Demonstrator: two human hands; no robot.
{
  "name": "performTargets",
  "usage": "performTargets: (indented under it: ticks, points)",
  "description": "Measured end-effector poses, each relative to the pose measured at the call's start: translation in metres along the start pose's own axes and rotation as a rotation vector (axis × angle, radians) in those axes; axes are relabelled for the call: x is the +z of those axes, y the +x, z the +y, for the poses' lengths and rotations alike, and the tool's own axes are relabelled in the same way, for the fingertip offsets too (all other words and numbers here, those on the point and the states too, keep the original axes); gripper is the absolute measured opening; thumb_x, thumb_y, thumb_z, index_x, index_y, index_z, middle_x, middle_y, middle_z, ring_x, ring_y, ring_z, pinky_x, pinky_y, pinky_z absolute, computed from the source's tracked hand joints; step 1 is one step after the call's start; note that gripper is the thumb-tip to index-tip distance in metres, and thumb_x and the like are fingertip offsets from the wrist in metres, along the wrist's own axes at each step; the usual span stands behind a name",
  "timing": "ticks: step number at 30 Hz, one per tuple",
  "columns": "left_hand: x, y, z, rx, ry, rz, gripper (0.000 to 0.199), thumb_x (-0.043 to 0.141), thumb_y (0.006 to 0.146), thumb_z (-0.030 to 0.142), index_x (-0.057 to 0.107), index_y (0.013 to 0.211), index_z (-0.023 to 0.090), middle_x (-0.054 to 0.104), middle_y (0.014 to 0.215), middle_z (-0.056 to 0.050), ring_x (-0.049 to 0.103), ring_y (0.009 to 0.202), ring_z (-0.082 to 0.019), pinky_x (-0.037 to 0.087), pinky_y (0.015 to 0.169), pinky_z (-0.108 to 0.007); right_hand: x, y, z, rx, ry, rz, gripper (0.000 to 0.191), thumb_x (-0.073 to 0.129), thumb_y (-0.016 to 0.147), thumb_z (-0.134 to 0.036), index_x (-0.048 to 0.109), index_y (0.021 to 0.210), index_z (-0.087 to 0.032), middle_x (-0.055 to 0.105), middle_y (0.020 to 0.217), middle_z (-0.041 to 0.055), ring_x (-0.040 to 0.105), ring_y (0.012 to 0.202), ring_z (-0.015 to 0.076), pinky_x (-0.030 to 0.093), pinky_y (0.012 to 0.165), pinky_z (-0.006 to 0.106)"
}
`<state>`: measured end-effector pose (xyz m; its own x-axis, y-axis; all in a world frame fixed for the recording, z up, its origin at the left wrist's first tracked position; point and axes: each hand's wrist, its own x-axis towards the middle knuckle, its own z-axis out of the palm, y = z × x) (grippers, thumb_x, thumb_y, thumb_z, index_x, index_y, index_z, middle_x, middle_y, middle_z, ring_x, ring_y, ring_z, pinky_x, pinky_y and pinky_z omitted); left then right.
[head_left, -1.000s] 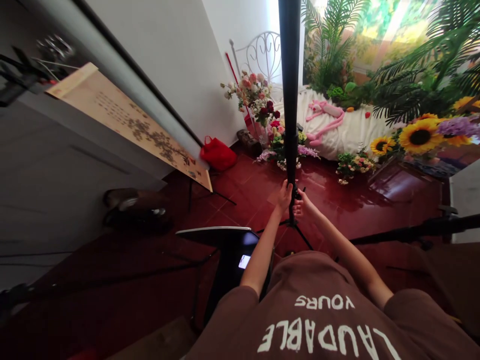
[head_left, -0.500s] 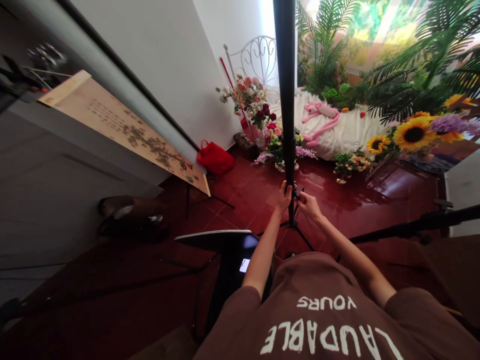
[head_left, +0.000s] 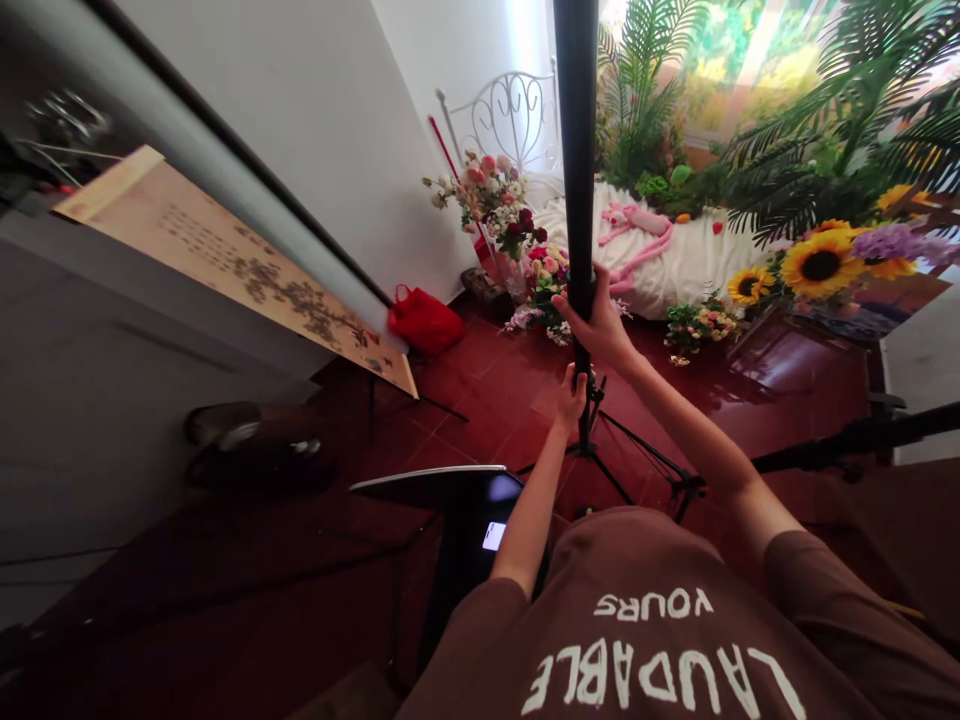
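A tall black light stand point(head_left: 576, 130) rises upright in front of me on spread tripod legs. Low on its pole, my left hand point(head_left: 571, 398) is wrapped around the tube, just above the legs. Higher up, my right hand point(head_left: 604, 325) grips the same pole from the right, with the thumb across its near side and the fingers partly hidden behind it. Beside my left hand a small knob point(head_left: 598, 390) sticks out from the stand.
A dark table point(head_left: 450, 510) with a lit phone point(head_left: 493, 536) stands left of my left arm. Flowers point(head_left: 544, 270) and a white-draped bed point(head_left: 697, 265) lie beyond the stand. A red bag point(head_left: 425, 320) and hanging scroll point(head_left: 255, 270) are at left; another black stand point(head_left: 847, 447) juts in from the right.
My right hand has left the knob low on the stand and moved up to grip the pole higher. My left hand stays around the lower pole. The view has shifted slightly.
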<state>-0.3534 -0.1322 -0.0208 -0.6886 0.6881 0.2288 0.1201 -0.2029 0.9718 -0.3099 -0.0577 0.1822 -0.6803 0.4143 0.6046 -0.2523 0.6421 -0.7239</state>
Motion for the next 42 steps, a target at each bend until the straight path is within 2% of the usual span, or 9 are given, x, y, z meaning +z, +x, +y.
performTargets:
  ticks: [3,8,14,18,23,28,33,36,42]
  points:
    - [0.000,0.000,0.000,-0.002,0.008,-0.009,0.051,0.044,0.084,0.068,0.055,0.099,0.020,0.061,0.081,-0.003,0.056,0.066,-0.011,0.048,0.064,-0.025,0.008,0.005,0.001,0.076,0.037,0.093,0.056,0.055,0.090,-0.047,0.027,0.135,-0.029,0.055,0.108,0.0045,0.057,0.084,0.0173,0.055,0.074,0.037]
    - [0.000,-0.004,0.007,-0.016,0.042,-0.025,0.053,0.040,0.085,0.069,0.053,0.102,0.021,0.061,0.082,-0.003,0.055,0.065,-0.011,0.047,0.062,-0.025,0.004,0.011,0.011,0.117,0.075,0.059,0.045,0.060,0.086,-0.038,0.038,0.123,-0.025,0.055,0.093,0.0000,0.052,0.072,0.0127,0.052,0.066,0.030]
    - [0.000,-0.003,0.007,0.015,0.149,-0.010,0.056,0.057,0.080,0.062,0.050,0.117,0.020,0.064,0.102,-0.009,0.063,0.095,-0.020,0.050,0.085,-0.034,0.024,-0.040,0.060,0.260,0.044,0.048,0.044,0.065,0.075,-0.033,0.047,0.114,-0.022,0.051,0.076,-0.0041,0.050,0.066,0.0126,0.050,0.067,0.030]
    - [0.001,-0.003,0.001,-0.032,0.139,-0.002,0.058,0.055,0.082,0.059,0.048,0.124,0.020,0.064,0.110,-0.013,0.061,0.108,-0.024,0.049,0.091,-0.039,0.032,-0.066,0.077,0.361,0.013,0.029,0.050,0.066,0.073,-0.033,0.046,0.118,-0.020,0.054,0.077,-0.0027,0.053,0.068,0.0144,0.051,0.072,0.033]
    - [0.002,-0.007,-0.002,-0.076,0.140,-0.014,0.057,0.049,0.088,0.056,0.045,0.131,0.018,0.066,0.106,-0.012,0.061,0.108,-0.022,0.050,0.091,-0.035,0.027,-0.060,0.076,0.316,0.017,-0.007,0.056,0.066,0.075,-0.036,0.043,0.124,-0.020,0.055,0.078,-0.0019,0.055,0.069,0.0156,0.051,0.071,0.034]
    - [0.004,-0.005,-0.007,-0.109,0.155,-0.017,0.064,0.042,0.090,0.059,0.039,0.139,0.019,0.060,0.125,-0.015,0.054,0.123,-0.024,0.046,0.099,-0.039,0.028,-0.065,0.078,0.321,-0.009,-0.048,0.054,0.063,0.079,-0.040,0.041,0.124,-0.020,0.057,0.082,-0.0001,0.057,0.072,0.0166,0.052,0.069,0.034]
    - [0.003,-0.006,-0.010,-0.103,0.227,0.010,0.063,0.039,0.090,0.061,0.044,0.135,0.017,0.054,0.134,-0.018,0.054,0.123,-0.026,0.043,0.102,-0.041,0.020,-0.073,0.064,0.245,-0.098,-0.051,0.062,0.059,0.082,-0.046,0.033,0.132,-0.021,0.059,0.110,0.0098,0.061,0.093,0.0229,0.053,0.081,0.041]
    - [0.004,-0.008,-0.011,-0.058,0.211,0.028,0.061,0.038,0.089,0.064,0.050,0.126,0.017,0.060,0.124,-0.016,0.059,0.115,-0.024,0.046,0.097,-0.038,0.013,-0.098,0.053,0.241,-0.035,-0.020,0.063,0.054,0.086,-0.043,0.026,0.139,-0.025,0.052,0.128,0.0135,0.057,0.109,0.0241,0.051,0.089,0.042]
    - [0.007,-0.010,-0.004,-0.006,0.165,0.073,0.053,0.041,0.085,0.068,0.056,0.104,0.020,0.064,0.093,-0.007,0.062,0.085,-0.017,0.049,0.082,-0.032,0.011,-0.164,0.053,0.451,-0.088,0.111,0.046,0.060,0.083,-0.036,0.044,0.125,-0.023,0.056,0.102,0.0068,0.057,0.091,0.0192,0.049,0.087,0.036]
